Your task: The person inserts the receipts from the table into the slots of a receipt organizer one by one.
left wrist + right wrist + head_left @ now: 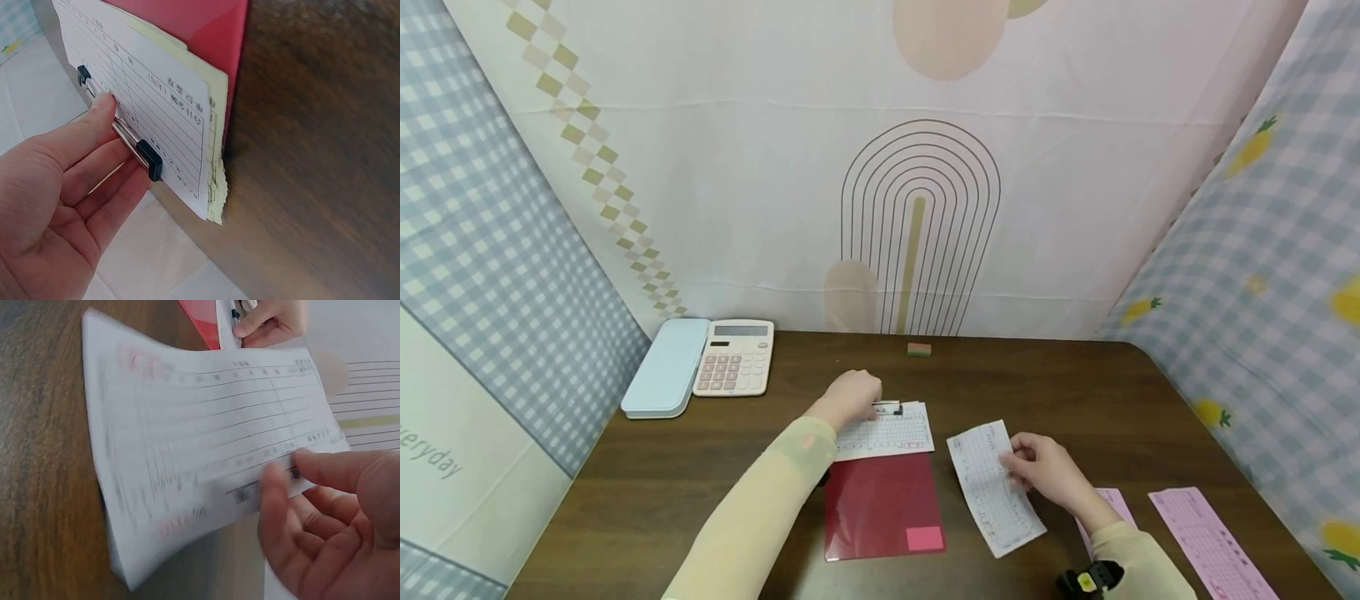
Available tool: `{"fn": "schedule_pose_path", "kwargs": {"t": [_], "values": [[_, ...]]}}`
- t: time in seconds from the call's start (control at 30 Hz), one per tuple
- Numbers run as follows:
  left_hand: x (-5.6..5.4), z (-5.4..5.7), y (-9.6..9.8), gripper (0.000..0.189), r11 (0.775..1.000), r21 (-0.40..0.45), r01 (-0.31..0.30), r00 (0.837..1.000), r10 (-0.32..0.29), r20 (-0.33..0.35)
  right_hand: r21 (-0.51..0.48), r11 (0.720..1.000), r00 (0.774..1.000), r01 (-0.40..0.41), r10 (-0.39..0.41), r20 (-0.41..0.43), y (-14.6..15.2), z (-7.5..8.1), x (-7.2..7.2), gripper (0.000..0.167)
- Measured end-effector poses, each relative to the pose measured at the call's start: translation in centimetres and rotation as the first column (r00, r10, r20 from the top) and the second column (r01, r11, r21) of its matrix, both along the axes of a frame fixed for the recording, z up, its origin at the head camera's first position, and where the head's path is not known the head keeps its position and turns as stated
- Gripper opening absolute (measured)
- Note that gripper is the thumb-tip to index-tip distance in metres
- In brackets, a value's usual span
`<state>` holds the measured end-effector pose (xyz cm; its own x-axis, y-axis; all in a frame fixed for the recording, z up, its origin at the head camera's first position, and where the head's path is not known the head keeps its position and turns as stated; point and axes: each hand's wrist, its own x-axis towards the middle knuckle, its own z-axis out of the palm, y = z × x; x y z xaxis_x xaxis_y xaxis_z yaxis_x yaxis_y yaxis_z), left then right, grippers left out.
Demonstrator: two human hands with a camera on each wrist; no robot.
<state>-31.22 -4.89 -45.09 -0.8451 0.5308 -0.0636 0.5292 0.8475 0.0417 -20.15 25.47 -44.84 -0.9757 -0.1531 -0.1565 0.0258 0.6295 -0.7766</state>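
Observation:
A red clipboard [880,512] lies in the middle of the table with printed forms [895,433] across its upper part. My left hand [848,398] grips the metal clip at its top edge. The left wrist view shows the thumb on the black-ended clip [149,160], fingers beneath, and yellowish sheets [215,187] under the white form. To the right, my right hand [1047,471] pinches a white printed form [992,483] between thumb and fingers. That form is tilted and slightly bent, apart from the clipboard; red marks show on it in the right wrist view.
At the back left, a white calculator [734,358] stands beside a light blue case [666,367]. A small red-and-green block [919,350] sits near the back edge. Pink printed slips [1210,542] lie at the right, one partly hidden by my right forearm.

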Motion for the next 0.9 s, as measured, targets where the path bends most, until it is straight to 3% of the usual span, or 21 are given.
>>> {"fn": "schedule_pose_path", "kwargs": {"t": [0.17, 0.47, 0.6, 0.77, 0.9], "values": [[0.1, 0.0, 0.0, 0.015, 1.0, -0.002, 0.007, 1.0, -0.007, -0.014, 0.074, 0.997, 1.0, -0.016, 0.017, -0.019, -0.5, 0.5, -0.3, 0.016], [0.2, 0.0, 0.0, 0.02, 1.0, -0.006, 0.001, 1.0, -0.001, -0.016, -0.039, 0.985, 0.985, -0.167, 0.165, -0.051, -2.5, 1.0, -1.2, 0.014], [0.1, -0.2, 0.0, 0.017, 1.0, -0.018, -0.005, 1.0, 0.005, -0.009, 0.049, 0.964, 0.958, -0.26, 0.264, -0.114, -4.0, 1.4, -1.7, 0.008], [0.1, -0.2, 0.1, 0.013, 1.0, -0.023, -0.018, 1.0, 0.018, 0.0, 0.192, 0.933, 0.926, -0.305, 0.338, -0.169, -6.3, 1.6, -2.3, 0.006], [0.1, -0.2, 0.1, 0.011, 1.0, -0.025, -0.018, 1.0, 0.018, 0.01, 0.218, 0.924, 0.927, -0.313, 0.348, -0.143, -8.1, 1.0, -2.7, 0.01]]}}
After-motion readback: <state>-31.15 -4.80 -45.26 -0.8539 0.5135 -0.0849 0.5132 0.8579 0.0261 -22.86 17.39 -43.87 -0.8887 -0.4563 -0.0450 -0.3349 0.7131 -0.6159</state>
